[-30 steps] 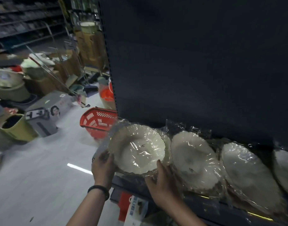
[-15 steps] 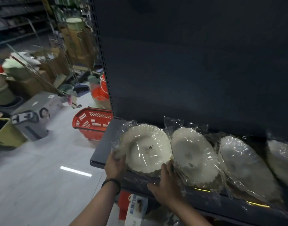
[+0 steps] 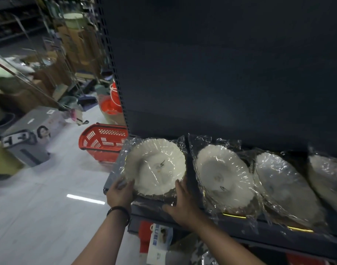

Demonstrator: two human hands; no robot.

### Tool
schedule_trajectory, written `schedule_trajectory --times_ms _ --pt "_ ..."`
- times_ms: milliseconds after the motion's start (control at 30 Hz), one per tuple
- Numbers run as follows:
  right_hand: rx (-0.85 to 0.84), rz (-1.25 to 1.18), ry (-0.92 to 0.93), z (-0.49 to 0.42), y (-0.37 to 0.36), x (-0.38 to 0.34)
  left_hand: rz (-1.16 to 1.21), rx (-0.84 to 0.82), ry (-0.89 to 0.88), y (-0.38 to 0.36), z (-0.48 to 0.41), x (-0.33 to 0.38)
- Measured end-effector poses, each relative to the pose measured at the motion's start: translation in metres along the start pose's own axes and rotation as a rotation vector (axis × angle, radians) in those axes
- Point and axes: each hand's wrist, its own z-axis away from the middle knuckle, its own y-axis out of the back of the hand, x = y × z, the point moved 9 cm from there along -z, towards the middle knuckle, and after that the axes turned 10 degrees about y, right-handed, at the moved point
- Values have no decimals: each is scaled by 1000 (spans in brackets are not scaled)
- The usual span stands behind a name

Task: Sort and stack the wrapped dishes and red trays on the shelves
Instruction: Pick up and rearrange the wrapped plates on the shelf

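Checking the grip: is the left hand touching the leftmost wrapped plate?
Touching. Head view: left hand grips the near rim of the leftmost wrapped plate.
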Motion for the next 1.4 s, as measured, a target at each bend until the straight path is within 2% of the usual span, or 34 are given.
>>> schedule_trajectory --times_ms 100,167,233,267,333,400,467,533,633,767,933,1033,1200,1400 --pt "-35 8 73 28 10 -19 -80 30 -36 1 39 20" --pt "-29 -36 95 55 18 -22 -207 186 -148 12 68 38" --pt "73 -191 61 81 32 -10 -193 319 -288 19 110 53" --pt "161 -311 16 93 41 3 -189 314 -375 12 134 60" --pt "380 -521 -103 112 60 34 -263 175 -534 -19 174 65" --pt "603 -603 -208 132 83 67 -319 -40 -601 -62 199 56" --pt "753 -614 -293 148 101 95 -407 -222 -551 -104 213 39" --pt "810 -627 -357 157 111 117 -526 -337 -460 -138 217 17" --pt "759 -772 -443 159 109 147 -597 -403 -386 -170 222 -3" --pt "639 -999 -458 149 105 157 -673 -347 -403 -190 228 2" --pt "506 -1109 -438 136 110 160 -747 -305 -359 -202 211 -8" --pt "477 -1133 -420 133 113 163 -709 -289 -315 -206 180 -28" --pt "436 -1099 -372 133 115 159 -697 -212 -382 -204 231 4" --pt "464 -1078 -309 126 102 153 -619 -138 -442 -171 237 22"
